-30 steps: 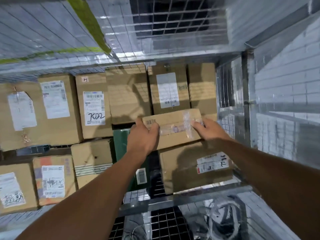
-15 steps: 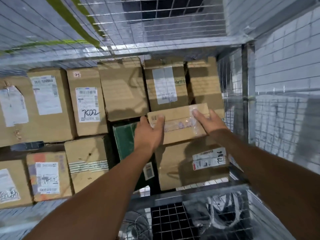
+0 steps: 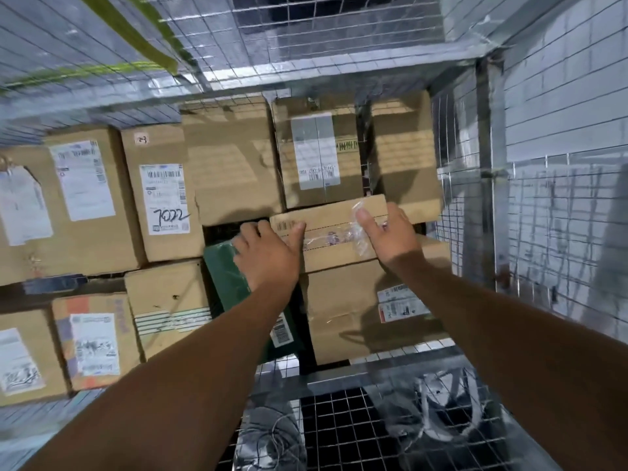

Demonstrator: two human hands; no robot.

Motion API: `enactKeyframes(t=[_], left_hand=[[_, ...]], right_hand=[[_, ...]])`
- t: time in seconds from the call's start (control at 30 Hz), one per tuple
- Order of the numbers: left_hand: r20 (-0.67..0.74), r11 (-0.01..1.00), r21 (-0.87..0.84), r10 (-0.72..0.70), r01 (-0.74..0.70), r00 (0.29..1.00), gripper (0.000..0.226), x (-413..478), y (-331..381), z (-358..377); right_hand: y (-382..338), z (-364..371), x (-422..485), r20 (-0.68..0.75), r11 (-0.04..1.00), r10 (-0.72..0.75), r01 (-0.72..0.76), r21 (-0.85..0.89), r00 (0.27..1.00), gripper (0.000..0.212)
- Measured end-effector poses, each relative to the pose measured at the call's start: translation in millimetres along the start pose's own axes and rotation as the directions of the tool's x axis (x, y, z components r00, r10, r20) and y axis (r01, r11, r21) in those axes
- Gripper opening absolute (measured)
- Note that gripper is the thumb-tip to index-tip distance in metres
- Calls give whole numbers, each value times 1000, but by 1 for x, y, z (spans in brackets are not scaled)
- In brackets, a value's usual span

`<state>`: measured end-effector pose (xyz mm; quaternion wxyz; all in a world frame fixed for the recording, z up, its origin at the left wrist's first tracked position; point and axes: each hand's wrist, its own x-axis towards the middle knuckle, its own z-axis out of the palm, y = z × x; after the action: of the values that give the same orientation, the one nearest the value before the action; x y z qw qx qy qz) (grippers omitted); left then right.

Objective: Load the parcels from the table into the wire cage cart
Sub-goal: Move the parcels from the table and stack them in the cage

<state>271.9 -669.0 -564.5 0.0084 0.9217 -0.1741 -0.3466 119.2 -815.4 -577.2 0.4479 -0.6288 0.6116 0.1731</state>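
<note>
A flat cardboard parcel (image 3: 334,229) with clear tape across it lies inside the wire cage cart (image 3: 489,205), on top of a larger brown box (image 3: 343,311). My left hand (image 3: 268,256) grips the parcel's left end, thumb on top and fingers curled round the edge. My right hand (image 3: 390,232) rests on its right end with the thumb over the tape. A dark green parcel (image 3: 227,280) sits just below my left hand.
Stacked brown boxes with white labels fill the cage: one marked 7022 (image 3: 163,195), a tall box behind (image 3: 316,151), small ones at lower left (image 3: 91,341). The cage's front rail (image 3: 356,372) crosses below my arms. A yellow-green strap (image 3: 136,32) hangs on the back mesh.
Both hands have pushed the flat parcel a little further back into the cage, against the rear boxes. The grip is unchanged.
</note>
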Motion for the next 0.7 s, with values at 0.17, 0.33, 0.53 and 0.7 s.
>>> enactKeyframes(t=[0.17,0.33,0.53,0.7], left_hand=[[-91,997,80,5,2,996,73,7,0,15],[-128,985,157,92,-71,988,62,10,5,7],[-57,933,275,257,-232,965,64,24,1,-29],[-75,907,265,358,-327,931,68,29,7,-45]], right_hand=[[-3,13,-3,-148,889,-103,25,-457,984,92],[-4,8,6,-39,764,-84,40,-644,996,100],[-22,-13,-1,11,799,-115,99,-593,993,94],[-39,-23,-7,113,845,-109,152,-513,988,89]])
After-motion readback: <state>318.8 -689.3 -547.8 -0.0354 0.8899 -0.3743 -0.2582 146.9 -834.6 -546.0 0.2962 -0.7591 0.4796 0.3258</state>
